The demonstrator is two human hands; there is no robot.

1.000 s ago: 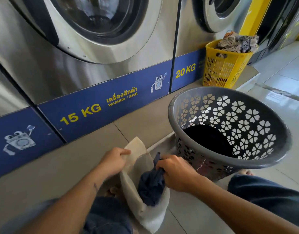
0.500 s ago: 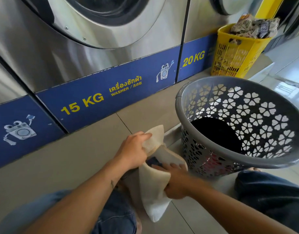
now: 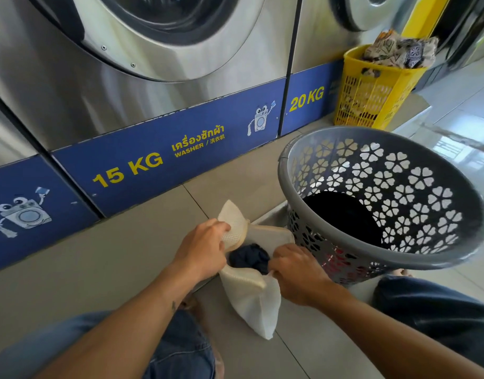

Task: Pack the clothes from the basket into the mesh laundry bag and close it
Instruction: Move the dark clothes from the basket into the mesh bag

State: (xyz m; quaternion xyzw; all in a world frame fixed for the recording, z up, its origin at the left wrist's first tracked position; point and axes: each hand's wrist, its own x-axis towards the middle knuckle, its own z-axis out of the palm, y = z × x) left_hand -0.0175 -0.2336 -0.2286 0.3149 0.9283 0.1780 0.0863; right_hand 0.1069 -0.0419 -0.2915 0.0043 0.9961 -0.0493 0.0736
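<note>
- Down on the tiled floor in front of the washers, we've got the cream-white mesh laundry bag lying between our knees, with its mouth facing up and away from us.
- Our left hand has its fingers curled, pinching the bag's far flap and lifting that edge clear of the opening.
- Our right hand sits at the right side of the mouth with its fingers curled over the bag's rim. The fingertips are tucked out of sight.
- Between the two hands, a crumpled dark navy garment sits inside the open mouth, just below the rim.
- Just beside the bag on the right stands the round grey plastic basket with flower-shaped cut-outs, which looks to touch the bag's upper corner.
- At the bottom of that basket lies a dark heap of clothes, and something red shows through the lower holes.
- Further back, a yellow slatted plastic basket stands against the machines, heaped with patterned fabric.
- Behind everything runs the steel washer front with a blue band reading "15 KG".
</note>
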